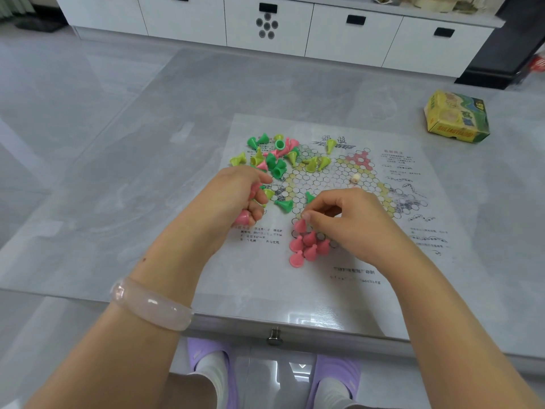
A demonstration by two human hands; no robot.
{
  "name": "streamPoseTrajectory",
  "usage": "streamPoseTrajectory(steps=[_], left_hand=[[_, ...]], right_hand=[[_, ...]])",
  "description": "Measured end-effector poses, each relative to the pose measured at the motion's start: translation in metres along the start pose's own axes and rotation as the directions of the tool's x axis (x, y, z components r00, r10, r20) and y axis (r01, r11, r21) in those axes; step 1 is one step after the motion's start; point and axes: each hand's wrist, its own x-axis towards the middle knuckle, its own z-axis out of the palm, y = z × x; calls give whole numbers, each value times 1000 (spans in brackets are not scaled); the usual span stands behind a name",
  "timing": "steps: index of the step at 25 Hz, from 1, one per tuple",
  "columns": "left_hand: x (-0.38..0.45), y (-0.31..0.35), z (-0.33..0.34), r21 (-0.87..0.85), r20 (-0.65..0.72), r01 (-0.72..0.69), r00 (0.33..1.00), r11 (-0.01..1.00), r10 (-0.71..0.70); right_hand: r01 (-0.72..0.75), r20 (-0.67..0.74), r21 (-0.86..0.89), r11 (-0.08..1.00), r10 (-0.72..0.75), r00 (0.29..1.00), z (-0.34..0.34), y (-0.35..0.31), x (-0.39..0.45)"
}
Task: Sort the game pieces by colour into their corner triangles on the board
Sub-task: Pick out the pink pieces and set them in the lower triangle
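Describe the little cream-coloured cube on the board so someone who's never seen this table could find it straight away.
Start at the paper game board lying on the grey table and find its printed hexagon grid. The small cream-coloured cube sits alone on the grid's far right part, beyond the right hand. It is the only pale, boxy piece; everything else is a pink, green or yellow cone.

The yellow box (456, 117) reads "SULIAOTIAOQI" along its front edge and "46" on its lid; the board's (324, 270) print is too blurred.
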Motion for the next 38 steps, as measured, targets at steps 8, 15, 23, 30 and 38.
streamPoseTrajectory(steps=[8, 15, 23, 30, 38], left_hand=[[2, -7, -3, 105, 41, -100, 995, 990, 96], [2, -7, -4, 119, 52, -113, 993, 986, 108], [1, -7, -4, 130, 54, -111, 993, 985, 105], [-1, -7, -3, 87, 109, -123, 988, 989, 113], [-8, -4, 17, -241, 257, -24, 962, 970, 88]], right_hand=[[-22, 42, 30, 999, 21, 999, 6, 2, 0], [-10, 48, -30, 999, 11, 999, 8, 4, 1], [1, 35, -50, 999, 1, 999, 9, 6, 1], [67, -84, -37, 997, -70, 994, 5, 3, 1], [314, -219, 106, 944, -286, 933, 4, -10, -6]])
